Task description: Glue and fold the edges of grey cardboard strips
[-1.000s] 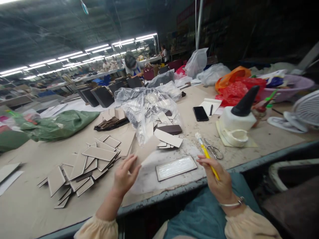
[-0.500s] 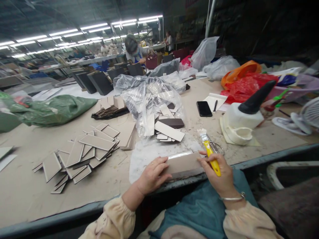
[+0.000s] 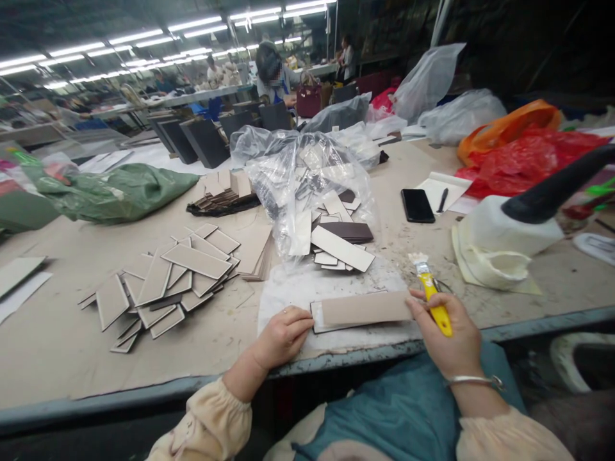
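A beige board strip (image 3: 365,308) lies over a white, dark-edged panel (image 3: 317,316) at the table's front edge. The panel's left end and lower rim show beyond the strip. My left hand (image 3: 283,336) is closed, its fingertips pinching the panel's left end. In my right hand (image 3: 449,330) is a paintbrush (image 3: 439,314) with a yellow handle, its pale-coated bristles pointing away from me. The thumb and fingertips of that hand also pinch the strip's right end. Under the work is a whitish sheet (image 3: 278,291).
Finished-looking beige pieces (image 3: 196,262) lie heaped at left, beside stacked strips (image 3: 257,253). Ahead, white pieces (image 3: 343,248) spill from a clear plastic bag (image 3: 269,173). A phone (image 3: 418,205) and a white bottle with black nozzle (image 3: 509,230) stand at right. A person (image 3: 273,73) works farther back.
The strip has been shifted and levelled over the panel, baring the panel's left end. My left hand has drawn its spread fingers together at that end. The brush remains in my right hand.
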Available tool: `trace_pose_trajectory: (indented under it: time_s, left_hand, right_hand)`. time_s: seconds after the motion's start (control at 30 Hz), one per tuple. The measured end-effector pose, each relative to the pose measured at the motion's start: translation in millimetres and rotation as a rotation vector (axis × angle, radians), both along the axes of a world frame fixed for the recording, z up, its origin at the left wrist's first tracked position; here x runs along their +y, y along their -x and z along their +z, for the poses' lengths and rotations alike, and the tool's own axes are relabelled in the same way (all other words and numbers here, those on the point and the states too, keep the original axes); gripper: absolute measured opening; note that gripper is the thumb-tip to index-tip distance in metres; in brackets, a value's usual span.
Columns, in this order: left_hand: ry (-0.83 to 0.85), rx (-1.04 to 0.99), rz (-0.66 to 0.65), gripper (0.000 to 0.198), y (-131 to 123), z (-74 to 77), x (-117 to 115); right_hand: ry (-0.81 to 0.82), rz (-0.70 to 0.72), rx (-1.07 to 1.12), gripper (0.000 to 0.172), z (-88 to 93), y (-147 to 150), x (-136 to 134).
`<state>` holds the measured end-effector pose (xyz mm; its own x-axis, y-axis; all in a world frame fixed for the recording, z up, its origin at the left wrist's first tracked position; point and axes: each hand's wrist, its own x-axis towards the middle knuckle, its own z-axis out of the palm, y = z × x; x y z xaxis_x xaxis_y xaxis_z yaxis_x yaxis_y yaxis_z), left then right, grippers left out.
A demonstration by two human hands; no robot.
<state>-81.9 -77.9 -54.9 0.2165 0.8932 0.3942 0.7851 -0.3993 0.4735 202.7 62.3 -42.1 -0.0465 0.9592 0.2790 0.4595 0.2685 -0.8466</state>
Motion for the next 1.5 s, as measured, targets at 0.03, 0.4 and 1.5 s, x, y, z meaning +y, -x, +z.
trace_pose_trajectory:
  time_s: [0.03,0.4,1.5]
  left_hand:
    - [0.003,0.006,-0.013,0.029,0,-0.2,1]
    - [-0.048,0.036,-0.009,0.023,-1,-2.0,4]
    - [-0.041,0.035,-0.017,0.018,-4,4.8,7]
  right_hand:
    - [0.010,0.006,0.001,0.027,-0.5,1,1]
    - [0.057,0.089,-0.079,0.026,0.3,12,4]
    - [-0.131,0.127,-0.263,0.015,-6.5,21,9]
